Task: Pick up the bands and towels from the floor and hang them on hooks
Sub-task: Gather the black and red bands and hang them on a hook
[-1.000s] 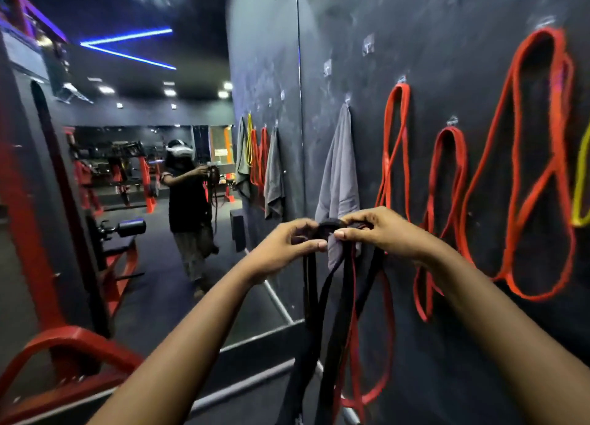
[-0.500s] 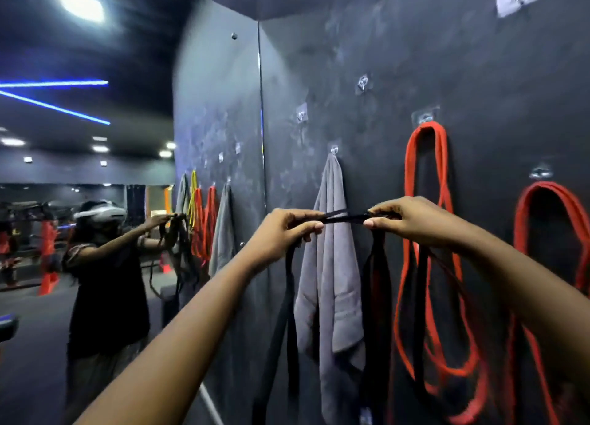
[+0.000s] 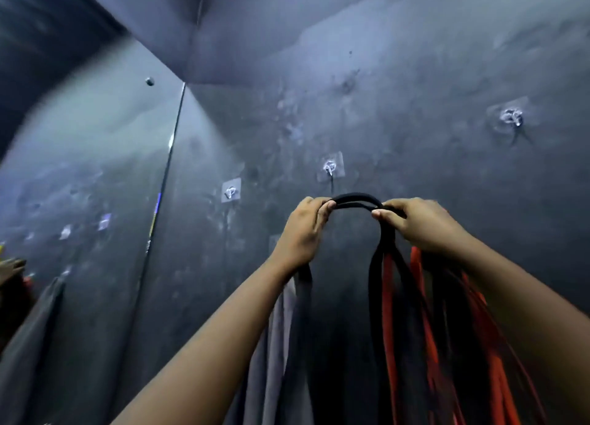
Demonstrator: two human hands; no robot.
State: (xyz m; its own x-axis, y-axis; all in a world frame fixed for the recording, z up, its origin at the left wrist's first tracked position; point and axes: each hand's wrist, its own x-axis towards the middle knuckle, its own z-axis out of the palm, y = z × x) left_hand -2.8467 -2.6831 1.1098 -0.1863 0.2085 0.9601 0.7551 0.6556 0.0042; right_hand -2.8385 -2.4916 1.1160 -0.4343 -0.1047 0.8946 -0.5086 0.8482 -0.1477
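I hold a black band (image 3: 356,200) up against the dark wall, its top arched between my two hands. My left hand (image 3: 303,229) pinches the left side and my right hand (image 3: 421,225) pinches the right side. The arch sits just below a clear stick-on hook (image 3: 330,168) and does not touch it. The band's long black strands hang down under my hands. Behind my arms hang a grey towel (image 3: 271,344) and red bands (image 3: 427,344).
Two more hooks are on the wall: a small hook (image 3: 230,191) to the left and a higher hook (image 3: 510,118) at the right. A mirror panel (image 3: 79,201) covers the left side, with a grey towel's reflection (image 3: 28,335) low in it.
Both hands have lifted the black band from chest height up to just below the upper hook. My view has tilted upward, so the hanging towel and red bands now sit low.
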